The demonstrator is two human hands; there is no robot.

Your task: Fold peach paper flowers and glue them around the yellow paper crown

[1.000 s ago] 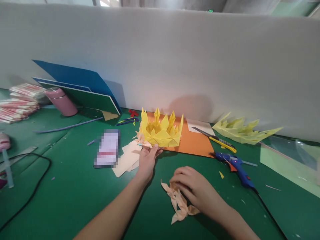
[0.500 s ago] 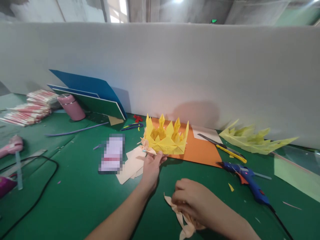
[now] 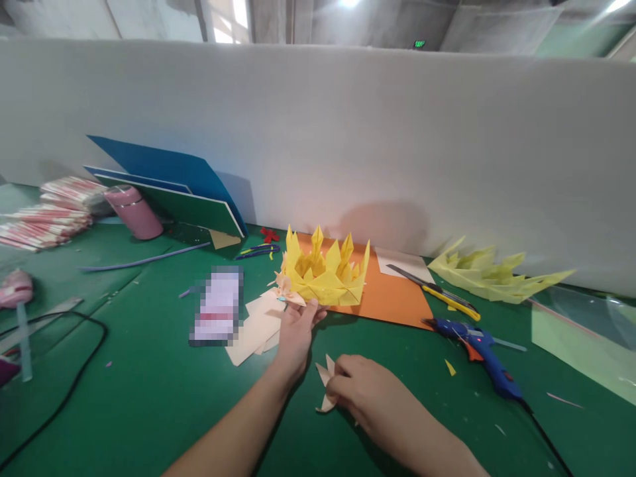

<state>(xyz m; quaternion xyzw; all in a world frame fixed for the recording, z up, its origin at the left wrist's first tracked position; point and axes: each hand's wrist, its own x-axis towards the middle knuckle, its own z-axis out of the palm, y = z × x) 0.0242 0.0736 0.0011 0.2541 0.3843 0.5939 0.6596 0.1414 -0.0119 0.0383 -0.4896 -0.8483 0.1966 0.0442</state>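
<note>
My left hand (image 3: 298, 328) grips the lower edge of a yellow folded-paper crown (image 3: 325, 285), fingers under it and thumb in front. A peach paper flower (image 3: 285, 290) sits at the crown's left side, just by my fingers. Nearer to me, my right hand (image 3: 365, 387) is closed on a peach folded-paper piece (image 3: 325, 383) with pointed tips sticking out to the left; the rest of it is hidden behind my fingers. Under and left of the crown lie peach paper sheets (image 3: 253, 328), and behind it an orange sheet (image 3: 392, 298).
To the right rest a blue glue gun (image 3: 472, 338), a yellow utility knife (image 3: 454, 301) and a pale yellow paper crown (image 3: 491, 275). On the left are a phone (image 3: 218, 305), a pink bottle (image 3: 134, 212), a black cable (image 3: 94, 351) and leaning boards (image 3: 163, 199). A white partition (image 3: 298, 132) stands behind.
My right hand has moved slightly left and up, and the peach piece in it has turned, with less of it showing below. My left hand still holds the crown. The view has shifted a little.
</note>
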